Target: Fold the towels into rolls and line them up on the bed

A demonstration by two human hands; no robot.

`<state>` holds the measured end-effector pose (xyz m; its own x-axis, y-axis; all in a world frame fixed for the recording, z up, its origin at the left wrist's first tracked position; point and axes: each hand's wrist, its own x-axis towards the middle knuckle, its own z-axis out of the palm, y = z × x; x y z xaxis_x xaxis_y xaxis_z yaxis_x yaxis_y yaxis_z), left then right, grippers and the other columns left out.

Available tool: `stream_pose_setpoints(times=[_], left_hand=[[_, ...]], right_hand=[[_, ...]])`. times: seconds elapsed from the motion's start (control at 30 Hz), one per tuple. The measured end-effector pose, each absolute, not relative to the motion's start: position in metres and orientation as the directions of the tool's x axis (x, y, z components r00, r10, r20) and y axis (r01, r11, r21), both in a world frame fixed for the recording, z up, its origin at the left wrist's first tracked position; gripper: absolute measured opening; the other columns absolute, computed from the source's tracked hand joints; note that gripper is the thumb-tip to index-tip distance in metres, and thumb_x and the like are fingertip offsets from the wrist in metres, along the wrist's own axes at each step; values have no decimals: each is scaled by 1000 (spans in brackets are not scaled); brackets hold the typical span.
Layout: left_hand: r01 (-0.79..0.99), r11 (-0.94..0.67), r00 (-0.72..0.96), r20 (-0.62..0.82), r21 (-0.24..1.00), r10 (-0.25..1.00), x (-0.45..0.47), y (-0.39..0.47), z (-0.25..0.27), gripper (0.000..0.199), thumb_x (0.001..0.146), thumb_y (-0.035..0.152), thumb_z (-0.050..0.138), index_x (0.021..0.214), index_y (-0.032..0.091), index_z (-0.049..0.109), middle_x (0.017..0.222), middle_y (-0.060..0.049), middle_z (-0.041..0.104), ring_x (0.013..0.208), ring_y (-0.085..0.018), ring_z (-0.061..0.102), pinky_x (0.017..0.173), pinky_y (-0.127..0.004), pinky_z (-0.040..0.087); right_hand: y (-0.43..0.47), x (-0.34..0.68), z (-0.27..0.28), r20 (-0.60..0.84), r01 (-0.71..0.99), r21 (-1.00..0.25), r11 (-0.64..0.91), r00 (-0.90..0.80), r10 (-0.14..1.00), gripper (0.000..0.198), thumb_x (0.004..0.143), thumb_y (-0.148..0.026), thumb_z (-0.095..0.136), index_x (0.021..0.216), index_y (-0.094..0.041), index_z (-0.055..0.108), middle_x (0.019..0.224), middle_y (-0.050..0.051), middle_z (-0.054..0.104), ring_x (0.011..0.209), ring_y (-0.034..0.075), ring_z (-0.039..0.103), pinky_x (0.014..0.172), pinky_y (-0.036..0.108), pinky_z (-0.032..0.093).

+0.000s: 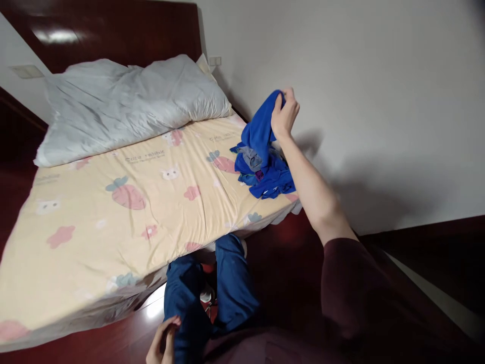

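Note:
My right hand (286, 114) is raised above the far right corner of the bed, its fingers closed on a blue garment (261, 126). The cloth hangs down from my grip into a crumpled pile of clothes (273, 179) on the mattress, mostly blue with some grey and a bit of purple. Where the held garment ends and the pile starts is hard to make out. My left hand (162, 341) hangs low by my leg at the bottom edge, fingers loosely bent and apart, with nothing visible in it.
The bed (170, 202) has a yellow sheet printed with carrots and rabbits. A long pale pillow (132, 106) lies against the dark wooden headboard (113, 30). A white wall (379, 101) rises on the right. My legs stand at the bed's near edge on dark red flooring.

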<state>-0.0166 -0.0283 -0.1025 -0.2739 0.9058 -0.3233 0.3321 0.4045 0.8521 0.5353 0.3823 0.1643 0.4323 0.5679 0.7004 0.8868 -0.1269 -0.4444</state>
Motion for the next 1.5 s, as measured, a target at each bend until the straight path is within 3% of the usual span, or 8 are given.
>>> stream_pose_setpoints(times=[0.13,0.27,0.43,0.57,0.67,0.87,1.27,1.5], left_hand=[[300,262,-211,-204,917,956,4,-7,-74,55,76,69,69,92,18,77,95,-10,78,88,-28,75,84,-38,63],[201,78,-111,-56,977,992,26,23,-32,45,86,59,67,103,18,74,103,-10,77,93,-26,74,85,-37,63],[82,-107,49,103,991,993,37,46,33,40,96,50,62,120,19,66,118,-12,72,106,-24,72,92,-38,61],[54,-329,78,324,943,943,37,53,85,44,98,42,62,136,23,55,138,-14,60,123,-25,64,99,-40,58],[114,-468,53,465,876,884,40,52,116,48,94,39,69,137,23,54,137,-14,59,121,-24,64,97,-39,58],[355,-519,4,554,778,833,47,42,132,14,95,32,62,98,18,65,81,-2,67,71,-12,63,70,-25,55],[590,-512,164,528,624,833,-29,10,95,34,94,13,49,123,22,66,112,-8,69,100,-18,68,87,-26,56],[800,-330,22,524,501,851,-105,2,54,32,95,18,47,118,21,69,114,-8,71,103,-20,70,90,-26,54]], right_hand=[[343,475,235,815,958,-275,78,190,547,54,113,-47,12,131,-21,55,127,8,67,116,13,55,106,28,42],[284,402,277,819,946,-35,321,-157,552,46,112,-45,29,117,-21,67,114,9,69,111,22,62,96,35,47],[200,315,300,686,800,239,551,-541,487,30,105,-36,50,94,-19,72,87,6,68,87,21,60,72,32,41],[138,264,299,489,655,333,678,-735,470,31,103,-26,50,82,-18,71,75,5,65,73,17,53,62,30,29],[99,238,291,357,595,320,737,-796,488,29,102,-20,49,84,-16,72,75,5,67,66,15,52,60,29,25],[55,210,277,254,590,308,746,-807,533,25,101,-21,55,82,-15,70,69,5,68,59,13,53,57,29,20],[50,247,278,482,722,204,661,-662,574,31,104,-32,57,86,-20,78,65,3,72,55,13,59,58,29,29],[61,302,258,623,803,-91,589,-415,663,25,98,-39,62,91,-28,83,85,2,81,74,22,76,70,31,54]])
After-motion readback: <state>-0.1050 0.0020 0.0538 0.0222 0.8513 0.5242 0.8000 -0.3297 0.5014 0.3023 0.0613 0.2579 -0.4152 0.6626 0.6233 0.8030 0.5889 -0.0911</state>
